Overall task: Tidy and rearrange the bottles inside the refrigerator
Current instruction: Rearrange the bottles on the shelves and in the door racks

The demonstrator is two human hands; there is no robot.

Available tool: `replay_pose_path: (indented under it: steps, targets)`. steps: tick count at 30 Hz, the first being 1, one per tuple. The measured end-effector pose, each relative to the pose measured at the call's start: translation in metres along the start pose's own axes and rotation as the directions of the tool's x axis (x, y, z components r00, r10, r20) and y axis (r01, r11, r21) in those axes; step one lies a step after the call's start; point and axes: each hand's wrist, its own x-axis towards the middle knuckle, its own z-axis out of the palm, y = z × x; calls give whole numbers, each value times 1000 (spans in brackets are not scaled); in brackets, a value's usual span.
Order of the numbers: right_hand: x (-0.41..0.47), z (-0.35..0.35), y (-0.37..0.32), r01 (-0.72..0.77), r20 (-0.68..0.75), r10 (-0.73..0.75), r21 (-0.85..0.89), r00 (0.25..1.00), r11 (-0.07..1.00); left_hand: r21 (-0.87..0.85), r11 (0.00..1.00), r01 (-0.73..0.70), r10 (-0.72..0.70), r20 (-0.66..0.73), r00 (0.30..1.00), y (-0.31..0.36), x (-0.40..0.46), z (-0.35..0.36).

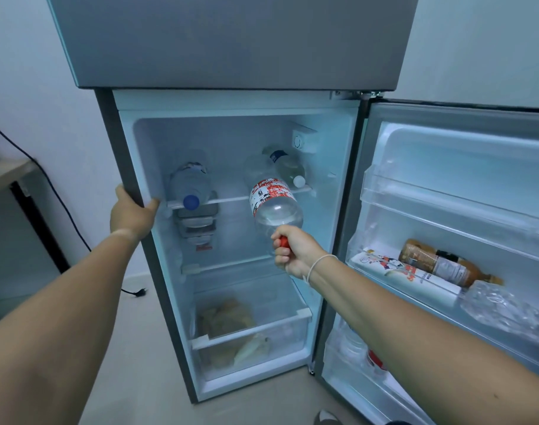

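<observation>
The refrigerator [130,167] stands open. My right hand [294,251] grips the red cap end of a clear bottle with a red-and-white label [273,200], which lies partly on the top shelf [231,199] with its neck sticking out toward me. My left hand [133,214] holds the left edge of the fridge body. A blue-capped bottle [190,187] lies on the shelf's left side. A white-capped bottle [288,167] lies at the back right.
The open door [446,191] at right carries a brown bottle [443,265], a white carton [409,274] and a crumpled clear bottle [504,305] on its middle rack; more bottles [363,351] stand lower. A crisper drawer [250,329] holds food. Stacked containers [196,227] sit under the top shelf.
</observation>
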Motion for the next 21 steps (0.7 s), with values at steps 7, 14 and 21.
replay_pose_path:
  steps: [7,14,21]
  targets:
    - [26,11,-10,3,3,-3,-35,1000,999,5,1000,-14,14,-8,1000,0,-1,2]
    - [51,28,-19,-8,-8,6,-221,1000,975,15,1000,-15,15,-7,1000,-2,0,2]
    - [74,51,-34,29,4,-30,-334,1000,942,7,1000,-22,22,-6,1000,-5,1,2]
